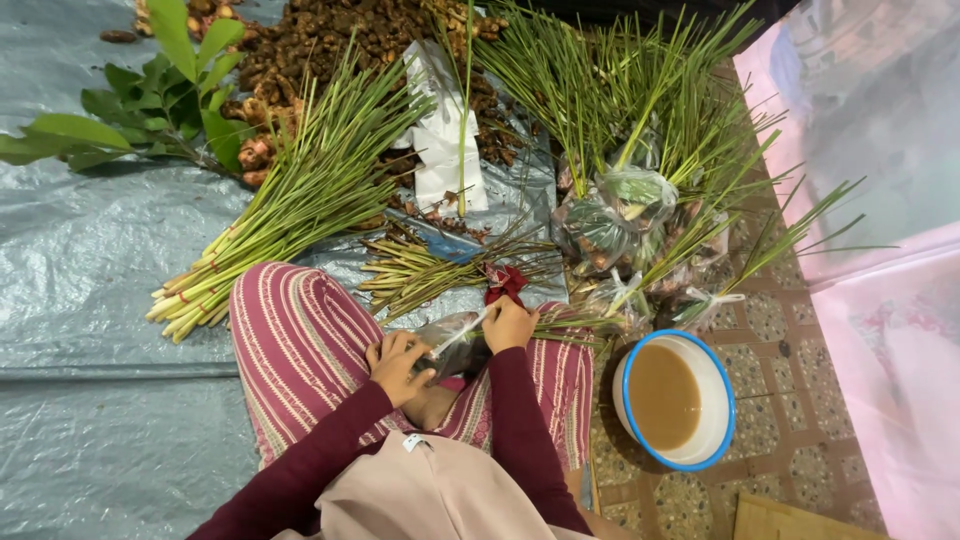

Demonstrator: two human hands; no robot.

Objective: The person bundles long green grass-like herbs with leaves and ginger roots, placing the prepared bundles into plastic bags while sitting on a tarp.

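Two hands meet over the striped lap: the left hand (397, 362) curls shut around a clear plastic bag (452, 338) holding green stalks, while the right hand (510, 325) pinches the bag's twisted white neck, fingers closed. Both dark red sleeves bend inward at the elbows. The bag rests on the person's knee, just beside a short bundle of trimmed stalks (420, 270). A grey plastic tarpaulin (90, 260) covers the floor, carrying a long tied bundle of lemongrass (290, 210); a blue-rimmed white bowl of brown liquid (673, 398) sits on patterned tiles.
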